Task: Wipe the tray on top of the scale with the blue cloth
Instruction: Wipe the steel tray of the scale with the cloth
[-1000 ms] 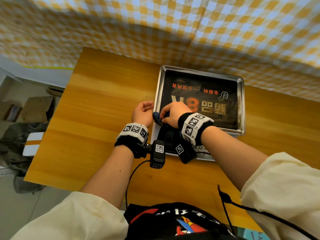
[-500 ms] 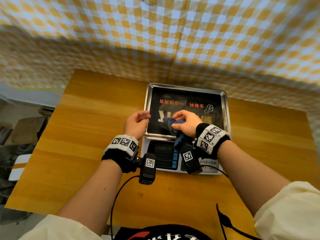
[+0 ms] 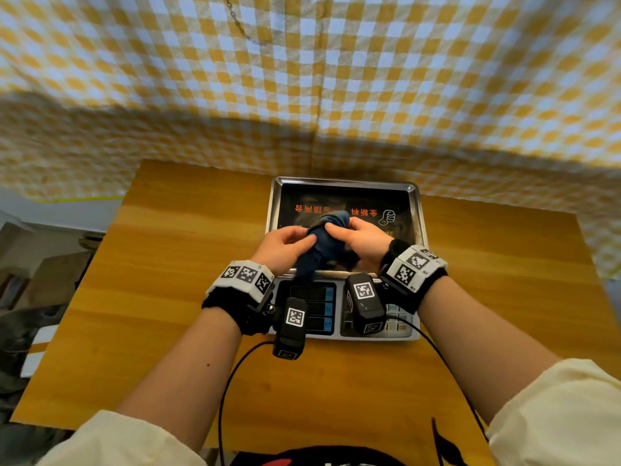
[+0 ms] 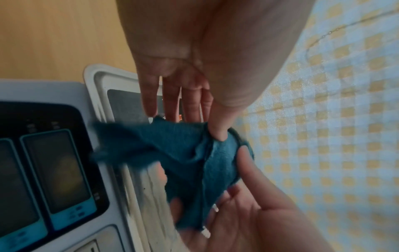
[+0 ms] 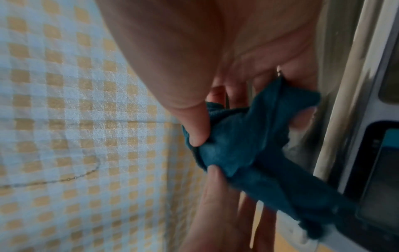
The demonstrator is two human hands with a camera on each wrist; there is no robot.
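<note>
A steel tray [image 3: 342, 180] with a dark printed liner sits on a white electronic scale [image 3: 400, 333]. Both hands hold the crumpled blue cloth [image 3: 322, 242] a little above the tray's near half. My left hand [image 3: 304, 237] pinches the cloth's left side between thumb and fingers. My right hand [image 3: 336, 230] pinches its top right. One cloth end hangs down toward the scale's display. In the left wrist view the thumb presses into the cloth [image 4: 194, 153] with the other fingers behind it. In the right wrist view the thumb digs into the cloth [image 5: 248, 145].
The scale stands at the far middle of a wooden table [image 3: 161, 297]. A yellow and white checked curtain [image 3: 302, 79] hangs right behind it. Wrist camera cables [image 3: 228, 391] trail over the near table. Boxes and clutter lie on the floor at the left [image 3: 40, 284].
My left hand left the tray's left rim and took hold of the cloth. Both hands now hold the cloth up over the tray, farther in than before.
</note>
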